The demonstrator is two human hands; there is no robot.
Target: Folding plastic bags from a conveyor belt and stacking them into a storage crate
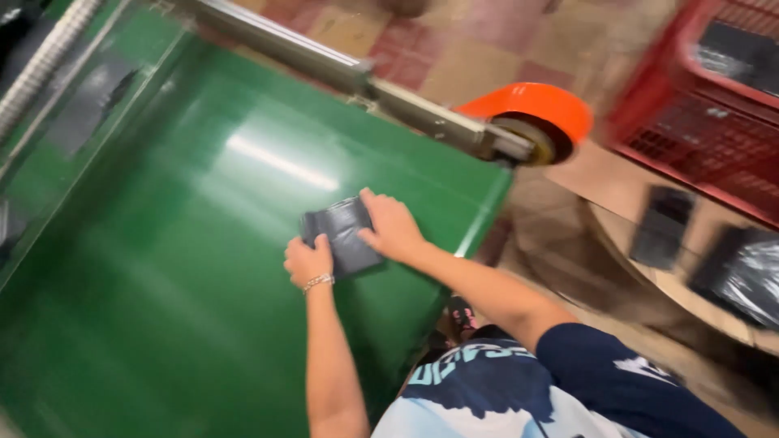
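a small dark grey plastic packet [341, 235] lies flat on the green belt surface [162, 268], near its right edge. the left hand [307, 261] presses its lower left corner and the right hand [392, 227] its right side, fingers of both laid together on it. beyond stand an orange roller cap [540, 105], a red crate [698, 122] and dark packets [742, 272] on a round tan surface [649, 280].

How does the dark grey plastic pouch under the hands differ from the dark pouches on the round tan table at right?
The dark grey plastic pouch lies on the green conveyor belt, pressed by the left hand and right hand; the dark pouches on the round table lie untouched. The belt carries one pouch; the table carries several. All look like dark, flat plastic pouches.
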